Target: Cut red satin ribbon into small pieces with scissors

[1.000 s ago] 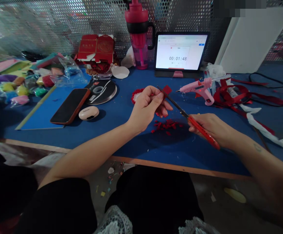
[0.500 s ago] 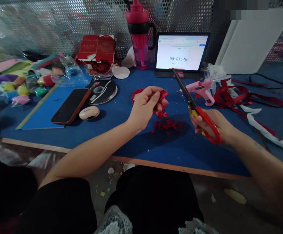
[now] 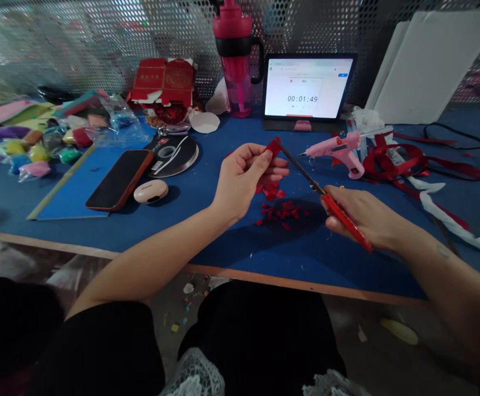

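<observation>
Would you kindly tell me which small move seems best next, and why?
Probably a small snip with the scissors: the right hand holds them, their tips seem to meet the red piece, and the left hand pinches it.

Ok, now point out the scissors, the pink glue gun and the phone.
Scissors (image 3: pixel 315 187): head view, at the pivot.
Pink glue gun (image 3: pixel 339 147): head view, on its body.
Phone (image 3: pixel 119 180): head view, on the dark screen.

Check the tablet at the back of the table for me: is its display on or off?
On: the tablet is lit up, showing the digits 00:01:49 on a bright page.
</observation>
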Demonstrator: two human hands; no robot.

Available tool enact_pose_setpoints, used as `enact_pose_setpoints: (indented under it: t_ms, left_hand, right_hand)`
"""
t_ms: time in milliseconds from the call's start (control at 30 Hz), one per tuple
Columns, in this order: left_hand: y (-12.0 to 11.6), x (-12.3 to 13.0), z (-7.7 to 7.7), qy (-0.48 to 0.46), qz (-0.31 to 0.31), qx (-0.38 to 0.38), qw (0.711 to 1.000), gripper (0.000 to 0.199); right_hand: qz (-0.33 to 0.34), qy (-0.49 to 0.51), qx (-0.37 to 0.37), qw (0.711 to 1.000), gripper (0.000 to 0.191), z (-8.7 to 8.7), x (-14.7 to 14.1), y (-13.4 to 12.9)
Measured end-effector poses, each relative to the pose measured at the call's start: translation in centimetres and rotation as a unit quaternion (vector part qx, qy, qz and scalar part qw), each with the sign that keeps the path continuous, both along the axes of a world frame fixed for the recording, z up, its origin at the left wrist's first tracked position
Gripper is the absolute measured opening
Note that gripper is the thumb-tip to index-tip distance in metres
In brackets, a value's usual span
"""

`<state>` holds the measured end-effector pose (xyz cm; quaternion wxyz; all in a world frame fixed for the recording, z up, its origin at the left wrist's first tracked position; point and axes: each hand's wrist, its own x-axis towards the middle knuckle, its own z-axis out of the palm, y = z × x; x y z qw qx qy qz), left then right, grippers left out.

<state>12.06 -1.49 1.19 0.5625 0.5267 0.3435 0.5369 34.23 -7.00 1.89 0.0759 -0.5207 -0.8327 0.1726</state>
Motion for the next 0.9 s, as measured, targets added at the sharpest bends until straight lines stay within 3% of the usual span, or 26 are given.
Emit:
enact_pose_setpoints:
  t_ms: [267, 567, 900]
  left_hand:
    - [-0.12, -0.06, -0.19, -0.008, -0.031, 0.004, 0.999, 0.011]
    - [-0.07, 0.06, 0.04, -0.005, -0.008, -0.006, 1.000, 0.016]
    - [-0.63, 0.16, -0.01, -0.010, -0.068, 0.003, 0.998, 0.016]
  right_hand:
    - [0.022, 0.013, 0.012, 1.000, 0.046, -0.29, 0.07, -0.03]
    - [0.028, 0.050, -0.003, 0.998, 0.042, -0.17, 0.11, 0.05]
    - [0.027, 0.053, -0.016, 0.998, 0.041, -0.12, 0.01, 0.28]
